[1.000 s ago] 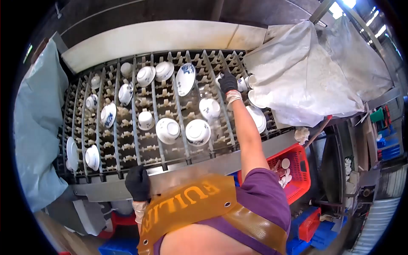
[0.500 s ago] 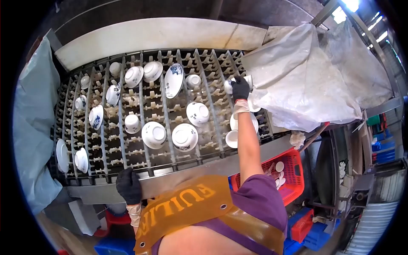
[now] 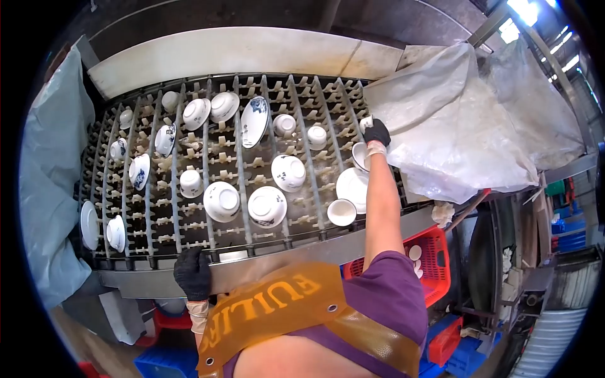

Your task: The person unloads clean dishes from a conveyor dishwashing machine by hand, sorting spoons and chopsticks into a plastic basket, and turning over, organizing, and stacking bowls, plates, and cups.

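My right hand (image 3: 377, 132), in a black glove, is over the right end of a peg conveyor (image 3: 228, 257). Its fingers are closed on a small white cup (image 3: 366, 123), mostly hidden by the glove. Just below the hand, a white bowl (image 3: 360, 156) leans among the pegs, partly behind my wrist. A white plate (image 3: 351, 188) and another bowl (image 3: 341, 213) lie nearer the front rail. To the left, an upturned cup (image 3: 317, 137) sits on the pegs. My left hand (image 3: 192, 274), also black-gloved, is closed over the metal front edge (image 3: 252, 268).
Blue-patterned bowls, cups and an oval dish (image 3: 254, 122) are spread leftward along the conveyor. Plastic sheets hang at the right (image 3: 454, 126) and left (image 3: 57, 183) ends. Below the front edge stands a red basket (image 3: 435, 261) with white pieces inside.
My right hand has moved right and slightly down. A cup near it earlier now sits uncovered on the pegs. The dishes have shifted slightly left; my left hand has stayed at the edge.
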A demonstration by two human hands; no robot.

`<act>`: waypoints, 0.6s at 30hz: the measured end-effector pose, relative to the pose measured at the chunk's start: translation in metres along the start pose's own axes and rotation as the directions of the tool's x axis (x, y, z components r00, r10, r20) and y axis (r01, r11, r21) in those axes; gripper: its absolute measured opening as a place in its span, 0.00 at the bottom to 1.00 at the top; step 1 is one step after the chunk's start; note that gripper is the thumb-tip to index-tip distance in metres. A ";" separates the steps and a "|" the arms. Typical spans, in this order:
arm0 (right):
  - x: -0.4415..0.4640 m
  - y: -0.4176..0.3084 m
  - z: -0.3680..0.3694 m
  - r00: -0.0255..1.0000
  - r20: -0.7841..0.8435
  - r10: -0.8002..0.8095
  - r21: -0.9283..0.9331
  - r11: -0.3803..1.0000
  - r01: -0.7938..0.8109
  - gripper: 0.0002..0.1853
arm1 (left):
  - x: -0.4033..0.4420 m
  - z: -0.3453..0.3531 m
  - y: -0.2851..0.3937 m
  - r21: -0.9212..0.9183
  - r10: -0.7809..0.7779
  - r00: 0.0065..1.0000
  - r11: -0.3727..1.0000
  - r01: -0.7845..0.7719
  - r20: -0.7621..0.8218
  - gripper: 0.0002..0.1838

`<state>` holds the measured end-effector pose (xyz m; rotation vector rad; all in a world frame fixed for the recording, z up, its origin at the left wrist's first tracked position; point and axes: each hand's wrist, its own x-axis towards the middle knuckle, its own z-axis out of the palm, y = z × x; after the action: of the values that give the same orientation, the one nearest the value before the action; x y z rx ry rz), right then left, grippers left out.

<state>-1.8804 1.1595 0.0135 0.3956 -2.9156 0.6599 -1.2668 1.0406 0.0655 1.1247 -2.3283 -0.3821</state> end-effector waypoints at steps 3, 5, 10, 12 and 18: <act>0.013 -0.002 -0.006 0.988 0.020 -0.155 0.158 0.976 0.150 0.17 | -0.001 0.003 0.003 0.000 -0.001 1.000 1.000 0.001 0.012 0.07; 0.023 -0.003 -0.001 0.983 0.180 -0.030 0.658 0.747 -0.097 0.15 | -0.002 0.005 0.006 0.001 0.003 1.000 1.000 -0.003 0.006 0.07; -0.001 0.010 -0.020 0.990 -0.108 -0.086 0.335 0.935 0.118 0.19 | -0.002 0.009 0.012 0.001 0.053 0.999 0.999 -0.053 0.001 0.06; -0.042 -0.002 -0.043 0.976 0.069 -0.207 0.426 0.890 0.159 0.26 | 0.002 0.006 0.022 0.016 0.076 0.997 0.997 -0.076 -0.013 0.05; -0.139 -0.016 -0.067 0.872 0.245 -0.424 -0.078 0.888 0.453 0.34 | 0.000 0.013 0.026 -0.008 0.028 0.999 1.000 -0.028 0.045 0.05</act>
<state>-1.7385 1.2064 0.0548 1.1403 -2.8790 0.3660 -1.2910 1.0575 0.0667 1.0894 -2.3770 -0.4088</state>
